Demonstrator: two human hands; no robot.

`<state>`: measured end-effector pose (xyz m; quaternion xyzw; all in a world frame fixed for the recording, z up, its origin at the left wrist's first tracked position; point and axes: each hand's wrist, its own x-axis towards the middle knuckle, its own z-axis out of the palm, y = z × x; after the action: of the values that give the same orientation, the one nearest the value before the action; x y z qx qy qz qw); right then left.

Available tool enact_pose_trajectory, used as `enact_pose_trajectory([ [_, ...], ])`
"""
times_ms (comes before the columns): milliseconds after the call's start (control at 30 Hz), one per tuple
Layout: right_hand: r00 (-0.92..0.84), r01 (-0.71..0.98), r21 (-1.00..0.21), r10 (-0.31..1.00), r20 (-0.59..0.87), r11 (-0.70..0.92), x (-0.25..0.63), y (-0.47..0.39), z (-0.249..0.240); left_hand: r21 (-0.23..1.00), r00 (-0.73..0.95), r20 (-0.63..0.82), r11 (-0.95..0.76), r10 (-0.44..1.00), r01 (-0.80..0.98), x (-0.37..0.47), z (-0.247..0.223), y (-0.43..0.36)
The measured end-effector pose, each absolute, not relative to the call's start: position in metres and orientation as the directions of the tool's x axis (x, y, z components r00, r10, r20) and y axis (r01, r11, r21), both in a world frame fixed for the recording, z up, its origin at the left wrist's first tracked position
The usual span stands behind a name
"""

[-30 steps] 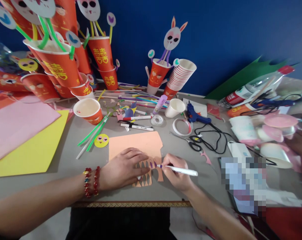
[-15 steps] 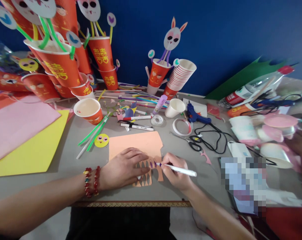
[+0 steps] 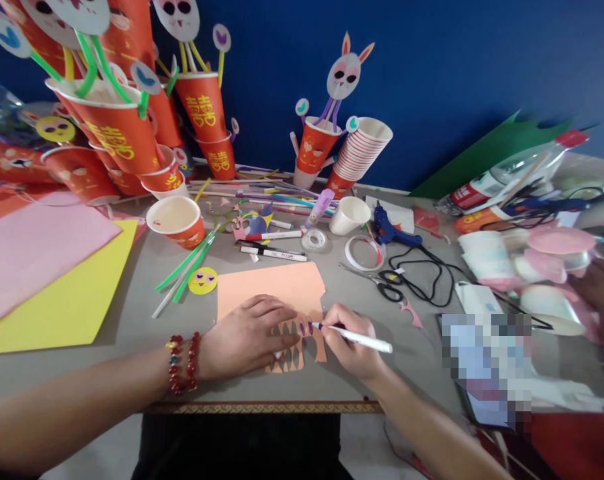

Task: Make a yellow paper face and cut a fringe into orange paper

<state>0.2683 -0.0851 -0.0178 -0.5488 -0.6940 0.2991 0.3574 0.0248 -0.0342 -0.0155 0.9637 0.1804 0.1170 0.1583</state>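
Observation:
An orange sheet of paper (image 3: 272, 287) lies on the grey table, with several leaf-shaped holes cut along its near edge. My left hand (image 3: 252, 333) rests flat on it, fingers stretched out and slightly apart. In my right hand (image 3: 352, 340) is a white marker pen (image 3: 365, 341), pinched near its purple tip. That tip is at a small ear-like outline on the paper, beside another outline, both with purple inside. Just beyond the left hand lies a yellow paper face disc (image 3: 203, 281).
Scissors (image 3: 389, 287), a tape roll (image 3: 363, 254) and a blue glue gun (image 3: 393, 230) lie right of the paper. Paper cups (image 3: 176, 220) and paper-face figures stand behind. A phone (image 3: 482, 373) is at right, and another person's hand (image 3: 599, 293) at the right edge.
The marker tip has shifted very slightly at the outline on the orange paper. My left hand stays in place.

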Motion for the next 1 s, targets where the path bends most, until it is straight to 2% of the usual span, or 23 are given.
enact_pose_trajectory([
  [1000, -0.135, 0.528, -0.822, 0.976, 0.169, 0.215, 0.2704, -0.0862, -0.0201, 0.341, 0.911, 0.166, -0.889, 0.376, 0.305, 0.0249, -0.0161, -0.0341],
])
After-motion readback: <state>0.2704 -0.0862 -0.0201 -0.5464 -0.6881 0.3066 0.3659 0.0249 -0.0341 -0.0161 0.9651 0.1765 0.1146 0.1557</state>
